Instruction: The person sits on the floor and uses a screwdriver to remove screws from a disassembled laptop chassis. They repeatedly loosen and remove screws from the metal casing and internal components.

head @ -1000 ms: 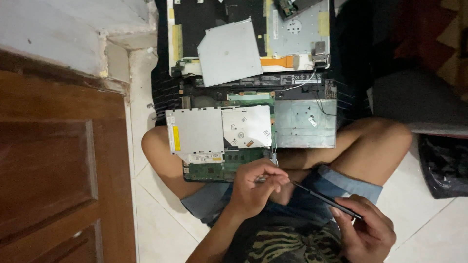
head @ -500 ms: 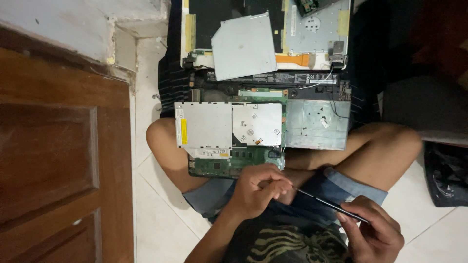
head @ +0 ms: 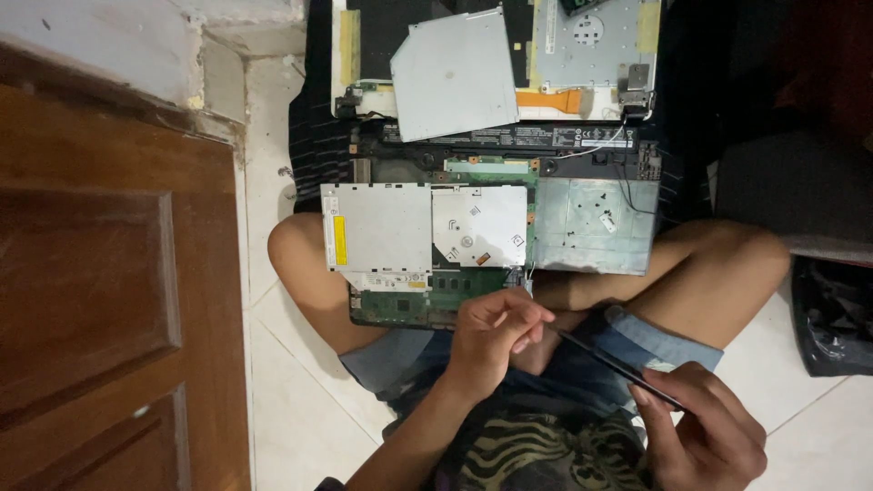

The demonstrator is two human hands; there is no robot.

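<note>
An opened laptop base [head: 591, 227] rests across my crossed legs, its green circuit board [head: 409, 305] showing at the near edge. A silver optical drive [head: 377, 227] lies on it at the left. My right hand [head: 705, 432] holds a thin black tool [head: 609, 359] that slants up to the left. My left hand [head: 496, 336] is curled with its fingertips pinched at the tool's tip, just below the board's edge. Whether anything small sits between those fingers I cannot see.
A second silver drive [head: 455, 73] and a metal plate with an orange ribbon cable [head: 591, 45] lie on the dark cloth beyond the laptop. A brown wooden door [head: 100, 300] stands at the left. A black bag [head: 832, 314] sits at the right on white floor tiles.
The view has shifted slightly, so the laptop sits lower in frame. Both hands stay together at the tool's tip with little movement.
</note>
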